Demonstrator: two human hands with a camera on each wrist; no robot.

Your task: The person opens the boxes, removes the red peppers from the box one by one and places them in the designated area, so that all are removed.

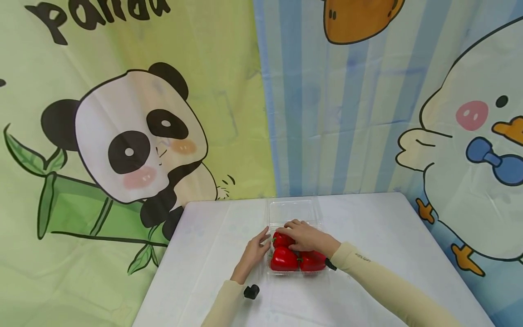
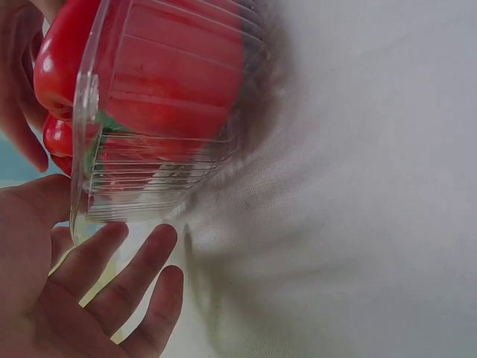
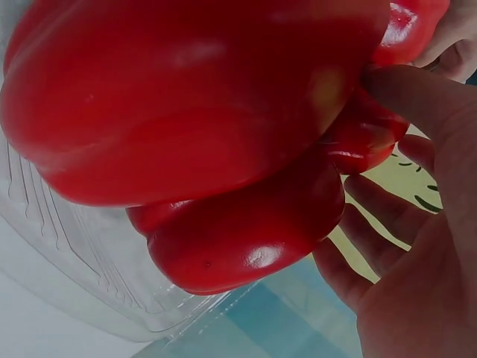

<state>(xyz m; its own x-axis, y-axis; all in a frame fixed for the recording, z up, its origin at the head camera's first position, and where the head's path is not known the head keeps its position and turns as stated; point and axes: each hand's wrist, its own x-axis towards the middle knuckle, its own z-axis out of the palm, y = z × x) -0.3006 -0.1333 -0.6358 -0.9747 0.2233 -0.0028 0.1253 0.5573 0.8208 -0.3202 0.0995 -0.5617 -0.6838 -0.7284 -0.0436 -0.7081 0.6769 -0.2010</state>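
Red bell peppers sit packed in a clear plastic clamshell box (image 1: 286, 273) on the table. One bell pepper (image 1: 283, 260) lies front left and another bell pepper (image 1: 312, 262) front right. My right hand (image 1: 308, 237) reaches over the box from the right and holds the back-left bell pepper (image 1: 280, 240) between thumb and fingers. A further bell pepper (image 3: 246, 246), beneath this hand, is mostly hidden in the head view. My left hand (image 1: 254, 252) is at the box's left side, fingers spread, with fingertips right at the clear rim (image 2: 83, 149).
The box's transparent lid (image 1: 292, 211) lies folded back toward the table's far edge. A white cloth covers the table (image 1: 220, 245). Small black devices, one a wrist camera (image 1: 251, 291), show near both wrists. Cartoon-printed curtains (image 1: 229, 113) hang right behind the table.
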